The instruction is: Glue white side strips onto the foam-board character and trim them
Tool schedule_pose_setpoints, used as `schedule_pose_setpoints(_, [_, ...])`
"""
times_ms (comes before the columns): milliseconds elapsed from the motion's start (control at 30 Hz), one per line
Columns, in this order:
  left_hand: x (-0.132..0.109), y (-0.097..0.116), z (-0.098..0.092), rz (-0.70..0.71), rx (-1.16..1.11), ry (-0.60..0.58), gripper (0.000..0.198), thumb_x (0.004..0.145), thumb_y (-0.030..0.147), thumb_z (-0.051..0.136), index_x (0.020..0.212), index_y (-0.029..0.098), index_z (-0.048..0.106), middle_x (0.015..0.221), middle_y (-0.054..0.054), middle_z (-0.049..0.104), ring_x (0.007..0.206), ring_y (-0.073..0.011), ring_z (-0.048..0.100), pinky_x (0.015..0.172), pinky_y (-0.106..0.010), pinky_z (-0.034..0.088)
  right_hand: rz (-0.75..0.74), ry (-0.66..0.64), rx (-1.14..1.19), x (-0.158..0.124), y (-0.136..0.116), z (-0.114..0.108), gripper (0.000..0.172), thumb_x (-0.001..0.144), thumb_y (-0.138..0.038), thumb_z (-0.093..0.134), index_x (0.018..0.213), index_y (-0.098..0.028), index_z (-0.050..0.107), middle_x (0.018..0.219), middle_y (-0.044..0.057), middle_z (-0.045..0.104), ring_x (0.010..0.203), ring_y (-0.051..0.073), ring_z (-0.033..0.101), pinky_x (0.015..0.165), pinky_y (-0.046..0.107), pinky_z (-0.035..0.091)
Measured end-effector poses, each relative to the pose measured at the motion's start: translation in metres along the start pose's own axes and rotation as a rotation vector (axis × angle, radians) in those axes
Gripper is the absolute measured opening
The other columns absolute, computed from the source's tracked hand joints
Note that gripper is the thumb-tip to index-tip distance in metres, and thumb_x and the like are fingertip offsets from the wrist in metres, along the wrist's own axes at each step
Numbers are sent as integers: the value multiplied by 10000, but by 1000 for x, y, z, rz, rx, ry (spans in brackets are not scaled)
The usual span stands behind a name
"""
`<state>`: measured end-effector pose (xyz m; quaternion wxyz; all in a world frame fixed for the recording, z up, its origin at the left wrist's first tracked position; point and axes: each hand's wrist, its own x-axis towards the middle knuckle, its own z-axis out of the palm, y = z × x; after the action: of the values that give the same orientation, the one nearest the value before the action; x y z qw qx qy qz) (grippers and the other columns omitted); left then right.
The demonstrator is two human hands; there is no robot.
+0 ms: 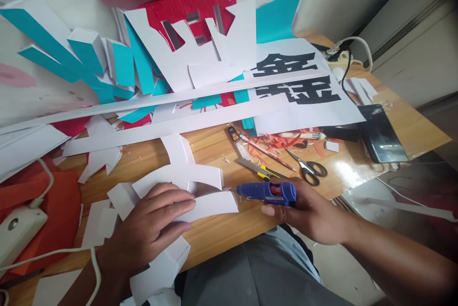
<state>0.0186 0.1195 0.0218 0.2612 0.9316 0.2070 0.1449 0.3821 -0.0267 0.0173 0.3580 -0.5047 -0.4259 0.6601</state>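
Observation:
My left hand [152, 222] lies flat, fingers stretched out, pressing on a white cut-out paper shape [193, 187] on the wooden table [229, 222]. My right hand [304, 213] is wrapped round a blue glue gun [266, 191]. The gun's nozzle points left, close to the right end of a curved white strip [214, 203] of that shape. The paper shape has raised white side walls.
Scissors [309, 168], a utility knife [246, 156] and a pencil lie behind the gun. A sheet with black characters [296, 77], a phone [381, 134], teal, white and red foam letters [89, 58], long white strips, a power strip [17, 229] with cord and red paper surround them.

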Motion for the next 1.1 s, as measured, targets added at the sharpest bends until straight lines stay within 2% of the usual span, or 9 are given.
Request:
schedule_pose_setpoints(100, [3, 1, -1, -7, -5, 1, 413, 978, 277, 775, 1368, 411, 754, 1218, -58, 826, 1141, -315, 768, 960, -461, 669, 36, -15, 21, 0, 0, -2, 392, 1040, -578, 767, 1018, -187, 735, 763, -23, 504, 668, 136, 416, 553, 239, 359])
schedule_pose_setpoints(200, [5, 2, -2, -9, 0, -1, 368, 987, 302, 758, 1334, 422, 766, 1203, -39, 829, 1123, -304, 767, 949, -448, 665, 48, -17, 5, 0, 0, -4, 384, 1033, -567, 776, 968, -197, 695, 757, -28, 487, 664, 134, 413, 555, 241, 362])
schedule_pose_setpoints(467, [9, 1, -4, -30, 13, -41, 305, 999, 328, 736, 1290, 407, 776, 1172, -19, 828, 1084, -273, 759, 940, -412, 665, 20, -21, -101, 2, 2, -8, 358, 1058, -502, 746, 895, -212, 615, 767, -26, 535, 657, 131, 445, 563, 244, 370])
schedule_pose_setpoints(633, [7, 1, -5, -20, 11, -40, 341, 1005, 313, 726, 1325, 429, 756, 1248, -18, 816, 1185, -291, 743, 1007, -451, 661, 26, -23, -82, 3, 3, -9, 399, 1061, -553, 731, 889, -218, 601, 763, -29, 523, 651, 132, 430, 559, 249, 365])
schedule_pose_setpoints(833, [5, 4, -5, -8, -2, -24, 312, 1016, 251, 716, 1307, 356, 752, 1293, -35, 799, 1248, -276, 720, 1065, -437, 628, -6, -39, -131, 2, 4, -12, 323, 1075, -441, 721, 887, -217, 583, 764, -34, 524, 648, 127, 443, 565, 249, 362])
schedule_pose_setpoints(1100, [9, 7, -10, 19, 7, -79, 315, 1015, 120, 711, 1292, 270, 726, 1325, -21, 773, 1303, -209, 673, 1175, -360, 527, -71, -56, -178, 4, 0, -13, 342, 1072, -415, 717, 850, -213, 552, 739, -44, 519, 637, 120, 439, 578, 250, 349])
